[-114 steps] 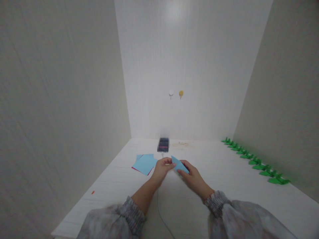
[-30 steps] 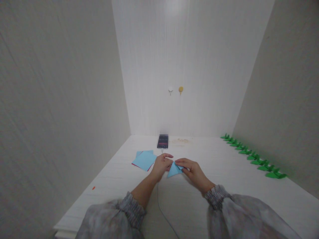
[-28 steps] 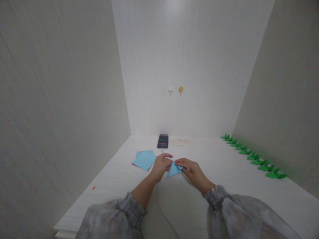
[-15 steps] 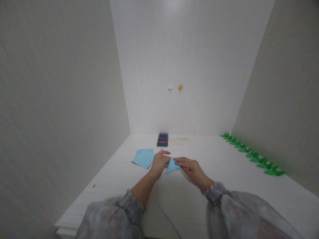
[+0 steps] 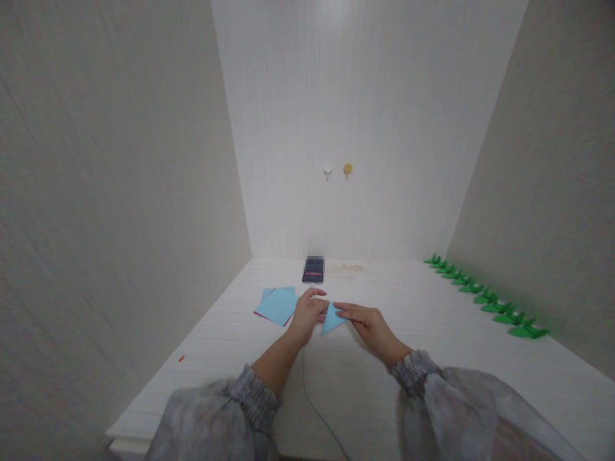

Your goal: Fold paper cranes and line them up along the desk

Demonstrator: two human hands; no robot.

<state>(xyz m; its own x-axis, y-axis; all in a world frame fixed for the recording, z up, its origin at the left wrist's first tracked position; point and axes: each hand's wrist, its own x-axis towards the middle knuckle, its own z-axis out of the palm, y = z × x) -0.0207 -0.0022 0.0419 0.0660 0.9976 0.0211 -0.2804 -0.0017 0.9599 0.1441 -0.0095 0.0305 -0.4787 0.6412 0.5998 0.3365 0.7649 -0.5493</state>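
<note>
The grip of the left hand (image 5: 310,310) is closed on the upper left edge of a folded blue paper (image 5: 331,319). The grip of the right hand (image 5: 368,323) is closed on its right side, with the fingers stretched along the top edge. The paper has the shape of a triangle with its point toward the person. It sits between the two hands, low over the white desk (image 5: 432,320); I cannot tell if it touches the desk.

Just left of the left hand lies a small stack of blue sheets (image 5: 277,305), with a red edge showing under it. Behind the hands, near the back wall, stands a dark blurred object (image 5: 314,269). A thin cable (image 5: 312,403) runs on the desk between the forearms. Along the right wall a row of green folded papers (image 5: 485,298) is lined up. A tiny red scrap (image 5: 181,358) lies near the left edge of the desk.
</note>
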